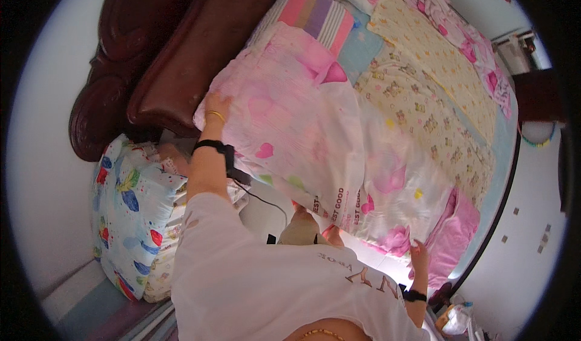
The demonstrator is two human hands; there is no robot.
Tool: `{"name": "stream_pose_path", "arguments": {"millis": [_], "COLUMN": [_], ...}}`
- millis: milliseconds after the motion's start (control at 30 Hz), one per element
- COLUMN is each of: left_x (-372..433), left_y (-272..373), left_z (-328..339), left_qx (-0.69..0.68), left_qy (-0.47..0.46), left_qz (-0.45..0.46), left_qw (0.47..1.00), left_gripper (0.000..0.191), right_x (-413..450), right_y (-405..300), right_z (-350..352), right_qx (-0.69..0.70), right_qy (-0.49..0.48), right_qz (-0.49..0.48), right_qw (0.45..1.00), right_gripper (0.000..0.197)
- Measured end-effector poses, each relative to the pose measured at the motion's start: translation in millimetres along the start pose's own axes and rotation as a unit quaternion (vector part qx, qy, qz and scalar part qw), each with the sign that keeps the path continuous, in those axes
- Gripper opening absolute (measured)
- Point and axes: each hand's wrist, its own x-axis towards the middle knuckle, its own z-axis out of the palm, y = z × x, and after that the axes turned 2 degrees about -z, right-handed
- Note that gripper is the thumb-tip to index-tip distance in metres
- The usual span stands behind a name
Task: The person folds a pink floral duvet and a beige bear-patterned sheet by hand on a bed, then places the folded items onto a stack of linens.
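A pink and white quilt (313, 127) with hearts and flowers lies across the bed, its near side hanging in front of me. At its upper left corner, beside the headboard, my left hand (219, 105) rests on the fabric; its fingertips blend into the pink and their grip is unclear. My right hand (419, 251) is at the quilt's lower right edge, fingers bent around the cloth by the quilt's pink underside (456, 236). Both wrists wear black straps. Printed writing shows along the near edge.
The dark brown headboard (204, 45) stands at the left. Striped pillows (313, 16) lie beyond the quilt, with yellow patterned sheets (431, 109) on the bed's far side. Folded bedding (136, 209) is stacked at my left. A black cable hangs near my left arm.
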Motion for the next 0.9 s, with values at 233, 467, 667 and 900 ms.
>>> {"name": "stream_pose_path", "arguments": {"millis": [233, 467, 667, 900], "left_x": [19.1, -31.4, -90.6, -88.2], "left_y": [-53.2, -129.5, -127.5, -104.5], "left_z": [-83.3, 53.6, 137.3, 108.3], "left_qx": [0.099, -0.052, -0.455, -0.701], "left_qy": [0.267, 0.155, -0.026, -0.041], "left_qz": [-0.025, -0.199, -0.328, -0.383], "left_qw": [0.958, 0.966, 0.827, 0.601], "left_gripper": [0.045, 0.098, 0.09, 0.043], "right_x": [18.9, 20.7, 7.7, 3.2], "right_y": [-31.5, -22.3, -14.1, -23.6], "right_z": [-5.8, 23.9, 24.7, 27.2], "right_qx": [0.062, 0.027, 0.067, 0.035], "right_qy": [0.004, -0.039, -0.082, -0.07], "right_qz": [0.006, -0.066, 0.04, 0.031], "right_qw": [0.998, 0.997, 0.994, 0.996], "right_gripper": [0.031, 0.034, 0.036, 0.033]}}
